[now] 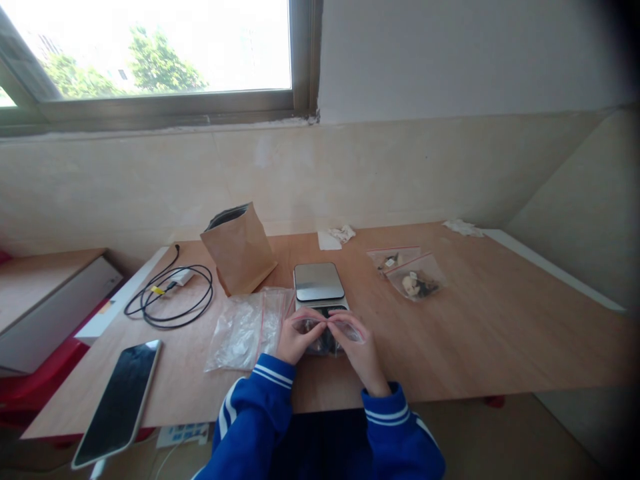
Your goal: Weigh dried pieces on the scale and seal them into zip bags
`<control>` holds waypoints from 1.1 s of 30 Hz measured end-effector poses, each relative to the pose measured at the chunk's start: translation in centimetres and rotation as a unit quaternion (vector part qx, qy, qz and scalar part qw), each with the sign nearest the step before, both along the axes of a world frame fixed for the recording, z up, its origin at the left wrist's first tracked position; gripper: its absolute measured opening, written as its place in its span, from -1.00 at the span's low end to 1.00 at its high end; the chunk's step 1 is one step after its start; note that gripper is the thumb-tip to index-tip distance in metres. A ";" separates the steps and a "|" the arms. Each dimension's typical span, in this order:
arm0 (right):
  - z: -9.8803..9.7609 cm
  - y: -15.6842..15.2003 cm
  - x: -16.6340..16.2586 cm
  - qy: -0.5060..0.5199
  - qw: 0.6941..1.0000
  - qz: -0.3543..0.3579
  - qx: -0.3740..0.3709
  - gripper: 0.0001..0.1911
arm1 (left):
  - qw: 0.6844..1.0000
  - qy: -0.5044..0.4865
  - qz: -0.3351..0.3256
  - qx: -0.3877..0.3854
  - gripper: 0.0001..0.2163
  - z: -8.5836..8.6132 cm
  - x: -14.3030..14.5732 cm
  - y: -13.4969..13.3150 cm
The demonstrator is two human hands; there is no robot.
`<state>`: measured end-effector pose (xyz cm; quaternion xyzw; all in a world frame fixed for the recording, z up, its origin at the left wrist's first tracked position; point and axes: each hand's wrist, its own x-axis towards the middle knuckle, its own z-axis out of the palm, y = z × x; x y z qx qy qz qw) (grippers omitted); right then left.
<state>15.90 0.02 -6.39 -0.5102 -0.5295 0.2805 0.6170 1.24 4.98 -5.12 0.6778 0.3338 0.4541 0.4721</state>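
Observation:
Both hands pinch the red-edged top of a clear zip bag (327, 343) with dark contents that I cannot make out. My left hand (299, 337) is closed on the bag's left side, and my right hand (356, 341) is closed on its right side. Their fingertips meet near the middle of the seal. Just beyond the fingers stands a kitchen scale (319, 282) with a silver plate; the bag and hands partly hide its front panel. Left of my left hand lies a pile of clear zip bags (240, 331).
A brown paper pouch (239, 252) stands open behind the clear bags. Two filled zip bags (417, 283) lie to the right. A coiled black cable (150, 313) and a phone (120, 399) are on the left. Crumpled tissue (343, 233) lies near the wall.

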 end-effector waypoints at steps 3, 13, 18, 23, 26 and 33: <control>0.0 -0.2 -0.2 -0.023 0.999 -0.033 0.010 -0.85 | 1.000 -0.011 -0.003 -0.004 -0.79 0.0 0.0 0.0; -0.8 0.0 -1.7 0.077 0.996 -0.049 -0.003 -0.83 | 0.999 -0.029 0.006 -0.026 -0.79 -0.1 0.0 0.0; -0.8 0.2 -1.8 0.106 0.992 -0.062 -0.014 -0.77 | 0.999 -0.020 0.015 -0.039 -0.78 0.0 -0.1 0.0; -0.6 -0.2 -1.0 0.125 0.989 -0.062 -0.041 -0.74 | 0.997 -0.019 0.009 -0.071 -0.75 -0.3 -0.2 0.1; -0.6 -0.3 -0.8 0.137 0.988 -0.063 -0.039 -0.73 | 0.996 -0.018 0.012 -0.090 -0.72 -0.6 -0.3 0.2; -0.5 -0.4 0.6 0.131 0.989 0.007 -0.074 -0.61 | 0.985 -0.052 0.028 -0.160 -0.55 -1.6 -0.3 0.5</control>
